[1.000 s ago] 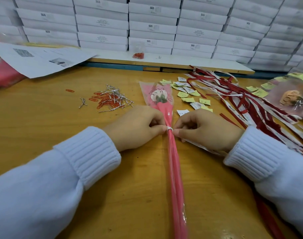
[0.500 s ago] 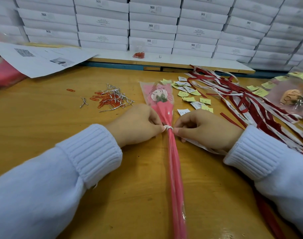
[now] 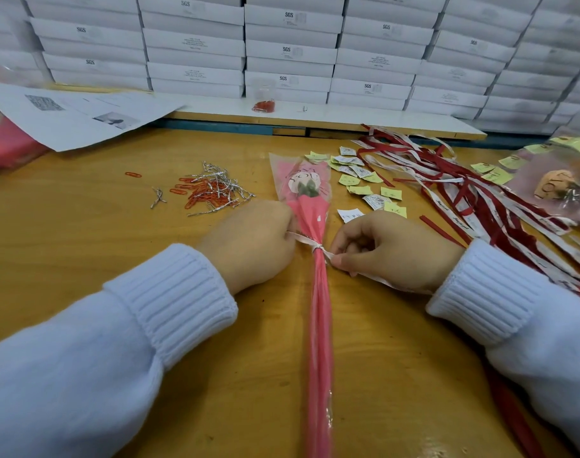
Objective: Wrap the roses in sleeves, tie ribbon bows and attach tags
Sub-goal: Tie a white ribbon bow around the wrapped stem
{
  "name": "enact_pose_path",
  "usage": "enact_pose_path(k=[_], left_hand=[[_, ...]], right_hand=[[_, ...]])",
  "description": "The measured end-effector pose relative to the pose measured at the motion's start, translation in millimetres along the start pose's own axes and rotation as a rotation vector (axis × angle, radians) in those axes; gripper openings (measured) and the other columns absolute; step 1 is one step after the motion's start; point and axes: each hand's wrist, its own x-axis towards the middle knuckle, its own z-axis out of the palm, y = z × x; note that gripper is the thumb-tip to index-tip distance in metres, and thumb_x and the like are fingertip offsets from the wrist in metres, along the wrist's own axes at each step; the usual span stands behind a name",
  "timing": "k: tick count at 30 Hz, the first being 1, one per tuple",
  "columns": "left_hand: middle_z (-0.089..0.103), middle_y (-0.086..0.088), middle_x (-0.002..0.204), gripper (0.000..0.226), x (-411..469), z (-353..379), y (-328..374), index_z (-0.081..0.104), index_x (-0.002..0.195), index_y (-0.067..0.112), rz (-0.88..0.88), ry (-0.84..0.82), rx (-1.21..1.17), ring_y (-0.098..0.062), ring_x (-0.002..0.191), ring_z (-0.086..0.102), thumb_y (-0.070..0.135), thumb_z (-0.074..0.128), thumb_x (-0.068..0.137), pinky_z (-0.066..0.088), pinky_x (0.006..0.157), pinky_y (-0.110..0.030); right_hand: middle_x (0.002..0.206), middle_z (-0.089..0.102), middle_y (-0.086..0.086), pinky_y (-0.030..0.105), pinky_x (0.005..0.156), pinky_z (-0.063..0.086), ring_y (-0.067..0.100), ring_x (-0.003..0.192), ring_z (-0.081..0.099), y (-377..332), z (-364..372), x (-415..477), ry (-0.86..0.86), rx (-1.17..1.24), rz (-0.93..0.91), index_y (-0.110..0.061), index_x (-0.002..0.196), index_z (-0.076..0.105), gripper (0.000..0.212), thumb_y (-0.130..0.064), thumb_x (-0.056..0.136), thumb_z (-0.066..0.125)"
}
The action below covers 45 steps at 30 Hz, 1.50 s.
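Rose (image 3: 303, 185): lies lengthwise on the worktop (image 3: 83, 259) between your hands, head away from you, inside the pink sleeve (image 3: 318, 325).
Ribbon (image 3: 318, 248): crossed in a first knot round the neck of the sleeve, just below the flower; no bow loops yet.
Left hand (image 3: 252, 241): grip curled tight on the left end of the ribbon.
Right hand (image 3: 391, 249): grip pinched, thumb against forefinger, on the right end close by the knot; the tail runs under your palm.
Risk, uneven pull: tug harder on one side and the knot will likely slide along the slick film or drag the rose askew.
Risk, too hard: the thin film may crease or tear at the neck.
Risk, slack: ease either pinch before the bow forms and the knot may loosen.
Risk, clutter: the tags (image 3: 349, 180) and loose ribbons (image 3: 473, 193) lie near your right wrist; a sweeping cuff could scatter them.
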Motion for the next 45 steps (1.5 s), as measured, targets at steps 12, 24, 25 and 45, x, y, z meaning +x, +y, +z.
enact_pose_path(k=[12,24,25,45], left_hand=[[0.051,-0.007,0.059,0.017,-1.6,-27.2,-0.2,0.052,0.075,0.002,-0.555,-0.509,-1.313,-0.009,0.043,0.052,0.006,0.055,0.091,0.044,0.036,-0.013],[0.057,0.001,0.063,0.017,-14.6,-34.7,-1.1,0.072,0.074,0.009,-0.189,-0.478,-0.915,-0.005,0.057,0.047,0.025,0.071,0.067,0.035,0.061,-0.019],[0.062,0.001,0.067,0.022,-14.8,-29.7,1.7,0.074,0.079,0.007,-0.198,-0.372,-0.954,-0.003,0.057,0.052,0.024,0.073,0.064,0.036,0.064,-0.021],[0.066,0.009,0.066,0.022,-9.7,6.3,9.0,0.069,0.083,0.016,-0.079,0.003,-0.797,-0.004,0.065,0.057,0.012,0.051,0.095,0.050,0.070,-0.018]], right_hand=[[0.061,0.065,-0.007,0.008,0.053,0.040,-0.004,0.052,0.054,1.9,0.6,1.0,0.002,0.007,-0.005,-0.020,0.084,0.070,0.008,-0.022,0.089,0.064],[0.063,0.066,-0.007,0.008,0.055,0.042,-0.003,0.054,0.055,2.6,-0.3,0.5,-0.008,-0.013,-0.011,-0.021,0.085,0.070,0.008,-0.023,0.089,0.064],[0.063,0.066,-0.007,0.009,0.055,0.042,-0.004,0.054,0.054,2.4,-0.5,0.5,-0.013,-0.015,-0.012,-0.021,0.085,0.070,0.007,-0.022,0.089,0.064],[0.058,0.065,-0.004,0.014,0.055,0.047,0.002,0.052,0.055,2.2,-10.2,-5.3,-0.077,0.306,-0.029,-0.014,0.080,0.069,0.011,-0.014,0.089,0.061]])
